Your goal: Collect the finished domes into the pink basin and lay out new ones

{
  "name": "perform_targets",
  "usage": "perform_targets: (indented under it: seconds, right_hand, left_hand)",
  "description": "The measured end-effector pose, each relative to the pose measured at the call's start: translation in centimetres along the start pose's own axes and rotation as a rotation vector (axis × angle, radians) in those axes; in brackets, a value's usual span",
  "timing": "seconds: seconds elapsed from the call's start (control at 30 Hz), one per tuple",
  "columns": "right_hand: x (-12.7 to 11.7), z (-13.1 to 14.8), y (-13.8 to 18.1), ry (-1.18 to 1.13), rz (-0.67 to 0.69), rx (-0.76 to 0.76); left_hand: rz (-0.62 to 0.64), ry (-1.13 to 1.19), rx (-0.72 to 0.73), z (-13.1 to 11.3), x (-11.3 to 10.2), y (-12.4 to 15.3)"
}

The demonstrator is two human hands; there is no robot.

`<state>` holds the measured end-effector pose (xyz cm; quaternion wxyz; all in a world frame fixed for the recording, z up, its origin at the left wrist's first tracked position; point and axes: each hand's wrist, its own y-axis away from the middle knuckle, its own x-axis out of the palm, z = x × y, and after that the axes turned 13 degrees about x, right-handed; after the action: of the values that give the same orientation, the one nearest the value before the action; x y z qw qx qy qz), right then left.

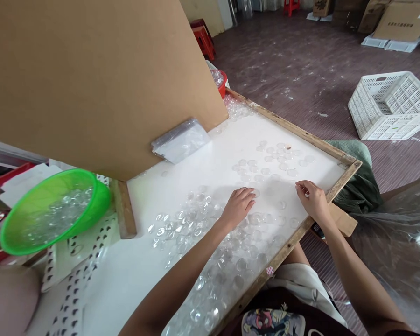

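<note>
Many clear round discs (241, 264) lie loose on a white tabletop (140, 266). My left hand (238, 205) rests palm down over the table's middle, its curled fingertips gripping a single clear disc (256, 192). To the right, my right hand (313, 200) is raised slightly above the surface near the wooden rim, thumb and fingers pinched together. Whatever sits in that pinch is too small or too transparent to make out. Beyond both hands, a looser group of flat clear discs (265, 171) is spread out, while a denser heap lies below and left of my left hand.
A wooden rim (301, 135) borders the table. A big brown board (101, 84) stands at the left back, with a stack of plastic bags (182, 140) against it. On the left is a green basin (103, 200) of clear pieces. A white crate (378, 126) stands on the floor.
</note>
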<state>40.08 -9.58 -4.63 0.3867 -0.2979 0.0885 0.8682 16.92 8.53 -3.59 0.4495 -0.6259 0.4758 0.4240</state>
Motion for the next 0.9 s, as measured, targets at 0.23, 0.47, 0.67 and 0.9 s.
perform_targets:
  seconds: [0.23,0.47,0.67,0.9]
  right_hand:
    - [0.1,-0.2,0.0,-0.002,0.009,0.009]
    - [0.1,-0.3,0.1,0.013,0.0,-0.008]
    - [0.3,-0.5,0.0,0.008,-0.006,-0.017]
    - [0.3,-0.5,0.0,0.008,-0.006,-0.015]
  left_hand:
    - [-0.1,0.124,-0.062,-2.0,0.1,-0.9]
    - [-0.194,0.791,-0.536,-2.4,-0.1,-1.9]
    - [-0.252,0.433,-0.592,-0.1,-0.6,-1.0]
    - [-0.066,0.052,-0.367,0.4,2.5,-0.9]
